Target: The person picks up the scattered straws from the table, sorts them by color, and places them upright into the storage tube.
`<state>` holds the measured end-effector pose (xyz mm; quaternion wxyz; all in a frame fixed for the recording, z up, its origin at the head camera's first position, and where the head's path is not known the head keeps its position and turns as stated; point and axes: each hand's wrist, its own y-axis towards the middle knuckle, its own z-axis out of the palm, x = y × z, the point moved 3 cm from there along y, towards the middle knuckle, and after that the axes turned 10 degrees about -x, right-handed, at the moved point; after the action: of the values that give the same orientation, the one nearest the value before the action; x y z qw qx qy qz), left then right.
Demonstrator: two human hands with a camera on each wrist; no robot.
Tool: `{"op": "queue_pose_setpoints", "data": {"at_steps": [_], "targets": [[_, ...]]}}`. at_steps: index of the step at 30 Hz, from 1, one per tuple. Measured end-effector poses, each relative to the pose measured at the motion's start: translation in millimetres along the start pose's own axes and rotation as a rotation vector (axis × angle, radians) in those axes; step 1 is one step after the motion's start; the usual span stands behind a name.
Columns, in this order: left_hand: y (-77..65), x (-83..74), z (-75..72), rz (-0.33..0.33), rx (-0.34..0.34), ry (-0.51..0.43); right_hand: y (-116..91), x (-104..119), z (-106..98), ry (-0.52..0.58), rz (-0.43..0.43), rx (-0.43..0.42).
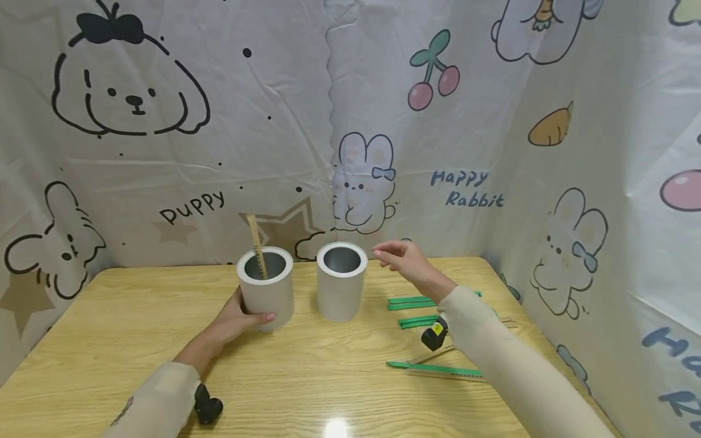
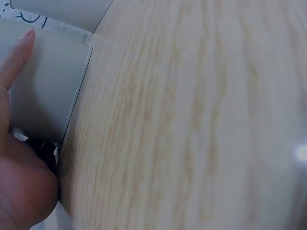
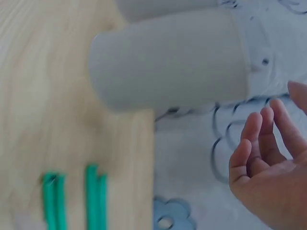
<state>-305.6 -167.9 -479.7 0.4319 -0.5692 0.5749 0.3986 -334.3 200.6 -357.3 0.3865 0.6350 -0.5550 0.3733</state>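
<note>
My left hand [image 1: 232, 319] grips the left white canister [image 1: 268, 304], its thumb across the front and the other fingers behind the side. A thin tan wooden stick [image 1: 255, 243] with dark marks stands tilted in that canister. Beside it to the right is a second white canister [image 1: 341, 292] with a grey inside; I see nothing in it. Just right of the second canister's rim, my right hand [image 1: 408, 263] hovers with loosely bent fingers and nothing between them. The right wrist view shows this hand [image 3: 271, 167] apart from the canister [image 3: 168, 62].
Several long green strips [image 1: 411, 303] lie on the right of the wooden table [image 1: 137, 340], partly under my right forearm. Tan sticks [image 1: 432, 355] lie among them. Black wrist devices [image 1: 434, 334] sit on both sleeves. A printed cloth [image 1: 285, 121] hangs behind the table.
</note>
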Motion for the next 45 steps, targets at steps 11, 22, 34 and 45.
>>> {"op": "queue_pose_setpoints", "data": {"at_steps": [11, 22, 34, 45], "targets": [[-0.1, 1.4, -0.1, 0.016, 0.008, -0.015, 1.8, -71.5, -34.5, -0.049, -0.002, 0.031], [1.5, 1.7, 0.8, 0.013, -0.001, -0.015, 0.0, -127.8, -66.6, -0.183, 0.062, 0.011], [0.9, -2.2, -0.2, 0.020, 0.009, -0.030, -19.8, -144.0, -86.2, -0.234, 0.059, 0.080], [0.1, -1.0, -1.5, 0.018, -0.007, -0.030, -52.1, -140.9, -86.8, -0.229, -0.064, 0.194]]}}
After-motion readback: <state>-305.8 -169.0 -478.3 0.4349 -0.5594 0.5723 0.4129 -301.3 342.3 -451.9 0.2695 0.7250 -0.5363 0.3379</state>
